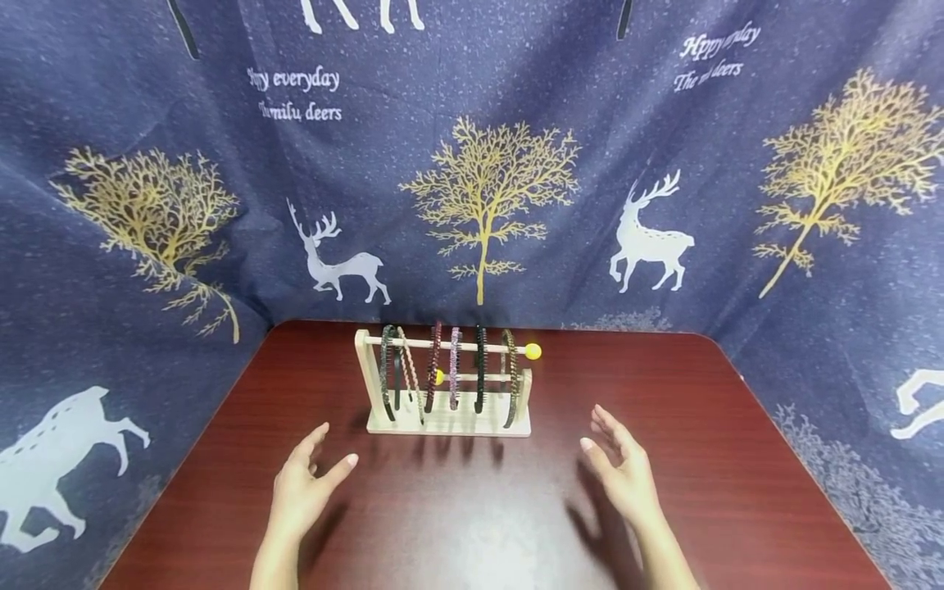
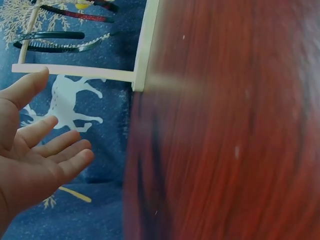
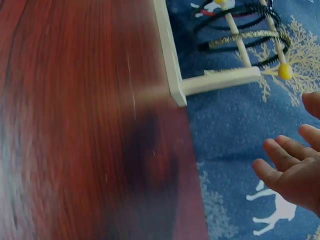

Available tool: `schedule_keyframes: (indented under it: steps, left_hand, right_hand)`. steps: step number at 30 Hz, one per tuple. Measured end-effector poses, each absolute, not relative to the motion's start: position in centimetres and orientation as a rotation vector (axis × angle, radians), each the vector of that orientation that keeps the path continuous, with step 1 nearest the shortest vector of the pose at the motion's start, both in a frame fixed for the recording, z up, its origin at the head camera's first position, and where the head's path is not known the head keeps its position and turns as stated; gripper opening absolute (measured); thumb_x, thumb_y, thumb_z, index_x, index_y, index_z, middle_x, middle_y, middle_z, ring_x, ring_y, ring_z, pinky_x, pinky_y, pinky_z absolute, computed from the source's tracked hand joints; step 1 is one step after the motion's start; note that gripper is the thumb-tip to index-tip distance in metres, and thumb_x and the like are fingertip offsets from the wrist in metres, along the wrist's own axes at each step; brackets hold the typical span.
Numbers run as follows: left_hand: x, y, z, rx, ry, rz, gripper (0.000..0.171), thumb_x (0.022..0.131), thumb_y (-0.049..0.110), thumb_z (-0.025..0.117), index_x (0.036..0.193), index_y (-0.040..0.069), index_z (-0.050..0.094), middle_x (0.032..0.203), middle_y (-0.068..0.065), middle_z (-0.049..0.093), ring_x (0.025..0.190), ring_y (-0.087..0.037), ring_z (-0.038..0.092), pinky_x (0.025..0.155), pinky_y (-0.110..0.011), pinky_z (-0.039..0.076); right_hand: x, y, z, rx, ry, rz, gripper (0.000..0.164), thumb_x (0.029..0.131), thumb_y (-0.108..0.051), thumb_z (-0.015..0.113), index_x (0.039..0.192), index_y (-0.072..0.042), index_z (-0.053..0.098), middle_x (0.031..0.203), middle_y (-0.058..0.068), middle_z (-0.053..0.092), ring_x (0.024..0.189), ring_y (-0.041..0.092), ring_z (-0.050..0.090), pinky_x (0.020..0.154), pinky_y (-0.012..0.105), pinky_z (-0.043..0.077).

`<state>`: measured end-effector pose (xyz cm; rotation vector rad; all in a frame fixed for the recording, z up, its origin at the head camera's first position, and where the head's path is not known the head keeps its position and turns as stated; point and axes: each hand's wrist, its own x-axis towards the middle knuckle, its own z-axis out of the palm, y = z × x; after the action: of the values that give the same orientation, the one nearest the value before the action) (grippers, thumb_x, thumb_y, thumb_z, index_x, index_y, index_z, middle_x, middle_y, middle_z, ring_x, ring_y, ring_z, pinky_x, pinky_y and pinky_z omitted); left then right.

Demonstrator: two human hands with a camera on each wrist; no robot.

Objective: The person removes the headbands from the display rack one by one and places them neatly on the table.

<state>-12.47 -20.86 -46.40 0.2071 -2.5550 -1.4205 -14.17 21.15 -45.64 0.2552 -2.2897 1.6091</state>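
L hand [image 1: 301, 485]: raised, relaxed, palm inward, L fingers [image 1: 308, 445] loosely ext'd w/ slight curl, L thumb [image 1: 341, 470] spread wide | R hand [image 1: 627, 478]: approx mirror of L, R fingers [image 1: 619, 433] loosely ext'd, R thumb [image 1: 599, 459] apart | L forearm [image 1: 278, 560] + R forearm [image 1: 666, 555]: bare, in from btm edge of head view, angled fwd | hands well apart, approx level

One rack [image 1: 450, 423] — two rods [image 1: 468, 346], two yellow knobs [image 1: 533, 351]; six headbands [image 1: 482, 373]; two hands [image 1: 301, 485].
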Motion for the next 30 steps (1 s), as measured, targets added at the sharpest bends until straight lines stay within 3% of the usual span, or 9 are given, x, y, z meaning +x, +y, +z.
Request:
schedule_keyframes:
  steps: [1, 4, 11, 17, 20, 26, 30]
  left_hand:
    - [-12.7, -20.8, -46.5, 0.201, -2.544, -1.449, 0.074, 0.08, 0.033, 0.073, 0.138, 0.003, 0.039, 0.138, -0.022, 0.041, 0.123, -0.04, 0.041, 0.099, -0.052, 0.039]
    - [-13.4, -20.6, -46.7, 0.188, -2.528, -1.526, 0.076, 0.08, 0.03, 0.074, 0.139, 0.0, 0.037, 0.139, -0.022, 0.039, 0.125, -0.041, 0.038, 0.101, -0.051, 0.036]
    - [-14.9, -20.5, -47.2, 0.194, -2.433, -1.779, 0.079, 0.079, 0.019, 0.076, 0.141, 0.0, 0.032, 0.141, -0.024, 0.035, 0.128, -0.04, 0.034, 0.106, -0.05, 0.03]
    - [-16.2, -20.1, -48.2, 0.207, -2.334, -1.968, 0.079, 0.077, 0.01, 0.076, 0.142, 0.001, 0.032, 0.141, -0.024, 0.035, 0.128, -0.037, 0.034, 0.107, -0.047, 0.029]
    - [-16.9, -19.8, -48.6, 0.207, -2.317, -1.994, 0.079, 0.076, 0.009, 0.076, 0.141, 0.001, 0.032, 0.14, -0.023, 0.036, 0.127, -0.037, 0.035, 0.108, -0.046, 0.029]
    - [-18.6, -19.5, -49.4, 0.178, -2.288, -2.02, 0.082, 0.075, 0.005, 0.076, 0.142, 0.0, 0.03, 0.139, -0.025, 0.035, 0.129, -0.037, 0.032, 0.109, -0.047, 0.026]
    - [-19.5, -19.3, -50.0, 0.143, -2.273, -2.033, 0.083, 0.075, 0.002, 0.075, 0.143, 0.0, 0.027, 0.141, -0.025, 0.033, 0.131, -0.038, 0.027, 0.11, -0.048, 0.022]
  right_hand:
    - [-14.4, 20.9, -45.7, 0.267, -2.259, 1.67, 0.051, 0.088, -0.005, 0.062, 0.134, 0.002, 0.043, 0.131, 0.017, 0.05, 0.115, 0.012, 0.05, 0.098, 0.022, 0.04]
    - [-14.9, 20.3, -45.6, 0.272, -2.207, 1.795, 0.05, 0.089, -0.005, 0.061, 0.135, 0.003, 0.042, 0.13, 0.019, 0.049, 0.114, 0.009, 0.051, 0.1, 0.024, 0.039]
    - [-16.1, 18.7, -45.8, 0.328, -2.055, 1.943, 0.049, 0.086, 0.003, 0.062, 0.131, 0.006, 0.044, 0.124, 0.021, 0.054, 0.112, 0.036, 0.052, 0.097, 0.03, 0.044]
    - [-16.9, 18.0, -46.3, 0.391, -1.895, 2.128, 0.047, 0.084, 0.008, 0.061, 0.129, 0.005, 0.046, 0.118, 0.016, 0.059, 0.108, 0.032, 0.056, 0.091, 0.032, 0.049]
    - [-17.2, 17.8, -46.6, 0.426, -1.847, 2.181, 0.047, 0.084, 0.01, 0.059, 0.129, 0.006, 0.045, 0.117, 0.022, 0.058, 0.105, 0.03, 0.058, 0.09, 0.032, 0.05]
    - [-18.0, 16.8, -46.7, 0.473, -1.819, 2.223, 0.049, 0.082, 0.011, 0.06, 0.128, 0.011, 0.042, 0.119, 0.039, 0.047, 0.106, 0.04, 0.055, 0.091, 0.032, 0.049]
    - [-18.5, 16.2, -46.8, 0.474, -1.803, 2.261, 0.052, 0.081, 0.012, 0.061, 0.129, 0.012, 0.042, 0.119, 0.035, 0.05, 0.106, 0.038, 0.055, 0.092, 0.033, 0.048]
